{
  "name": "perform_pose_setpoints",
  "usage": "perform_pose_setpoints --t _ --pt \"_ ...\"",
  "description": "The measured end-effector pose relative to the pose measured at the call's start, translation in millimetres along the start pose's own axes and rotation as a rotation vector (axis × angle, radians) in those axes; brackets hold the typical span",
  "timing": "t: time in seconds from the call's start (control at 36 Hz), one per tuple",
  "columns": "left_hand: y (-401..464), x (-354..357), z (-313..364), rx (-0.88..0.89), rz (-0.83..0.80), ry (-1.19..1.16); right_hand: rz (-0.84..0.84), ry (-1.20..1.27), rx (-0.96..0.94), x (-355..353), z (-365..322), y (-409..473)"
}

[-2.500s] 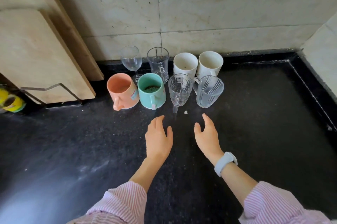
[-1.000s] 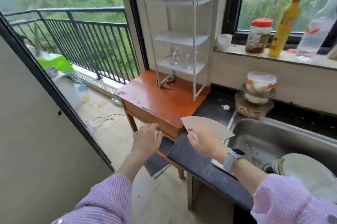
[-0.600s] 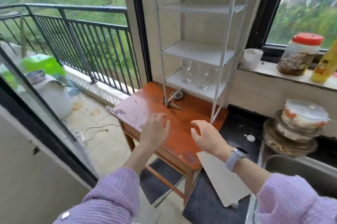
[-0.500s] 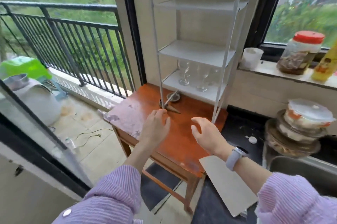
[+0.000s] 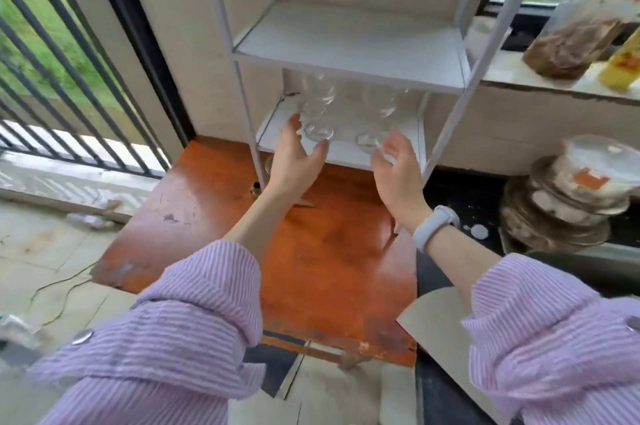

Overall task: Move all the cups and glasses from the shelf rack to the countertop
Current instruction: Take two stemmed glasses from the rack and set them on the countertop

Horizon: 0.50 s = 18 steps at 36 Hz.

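A white metal shelf rack (image 5: 346, 43) stands on an orange wooden table (image 5: 311, 251). On its lowest shelf stand clear stemmed glasses, blurred: a left glass (image 5: 317, 106) and a right glass (image 5: 375, 109). My left hand (image 5: 294, 158) reaches into the lowest shelf, fingers spread around the left glass's foot, not closed on it. My right hand (image 5: 398, 171) is open just in front of the right glass's foot. The middle shelf holds nothing.
The rack's thin posts (image 5: 247, 119) frame the shelf opening on both sides. A window sill at the right holds a red-lidded jar (image 5: 585, 29) and a yellow bottle (image 5: 623, 68). Stacked lidded containers (image 5: 568, 196) sit on the black counter (image 5: 460, 196). Balcony railing lies left.
I have moved close to the rack. Both hands rose from above the table and reached forward to the glasses on the lowest shelf.
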<state>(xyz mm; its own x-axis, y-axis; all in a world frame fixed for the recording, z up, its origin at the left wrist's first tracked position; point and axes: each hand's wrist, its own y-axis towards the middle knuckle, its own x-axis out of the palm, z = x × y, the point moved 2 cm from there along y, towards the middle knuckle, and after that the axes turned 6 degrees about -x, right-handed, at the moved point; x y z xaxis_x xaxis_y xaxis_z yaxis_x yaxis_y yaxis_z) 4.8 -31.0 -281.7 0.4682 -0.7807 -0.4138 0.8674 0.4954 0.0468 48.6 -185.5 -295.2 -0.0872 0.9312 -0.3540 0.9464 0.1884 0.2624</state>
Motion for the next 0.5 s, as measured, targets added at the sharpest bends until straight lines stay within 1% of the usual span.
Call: perform_pose_setpoints --t 0.08,0.14,0.22,0.31,0.39,0.5 --pt "22 15 -6 0.005 -0.036 -0.070 0.075 0.066 -0.001 6 9 19" --pt "34 24 -11 0.025 -0.011 -0.077 0.101 0.106 0.026 10 16 31" --pt "48 33 -15 0.059 0.017 -0.068 0.090 0.123 0.047 18 24 48" --pt "60 38 -14 0.089 -0.016 -0.133 0.060 0.178 0.029 24 26 60" --pt "70 39 -12 0.058 -0.028 -0.212 0.069 0.207 0.019 26 23 67" --pt "70 40 -9 0.036 -0.001 -0.236 0.106 0.223 0.022 25 18 66"
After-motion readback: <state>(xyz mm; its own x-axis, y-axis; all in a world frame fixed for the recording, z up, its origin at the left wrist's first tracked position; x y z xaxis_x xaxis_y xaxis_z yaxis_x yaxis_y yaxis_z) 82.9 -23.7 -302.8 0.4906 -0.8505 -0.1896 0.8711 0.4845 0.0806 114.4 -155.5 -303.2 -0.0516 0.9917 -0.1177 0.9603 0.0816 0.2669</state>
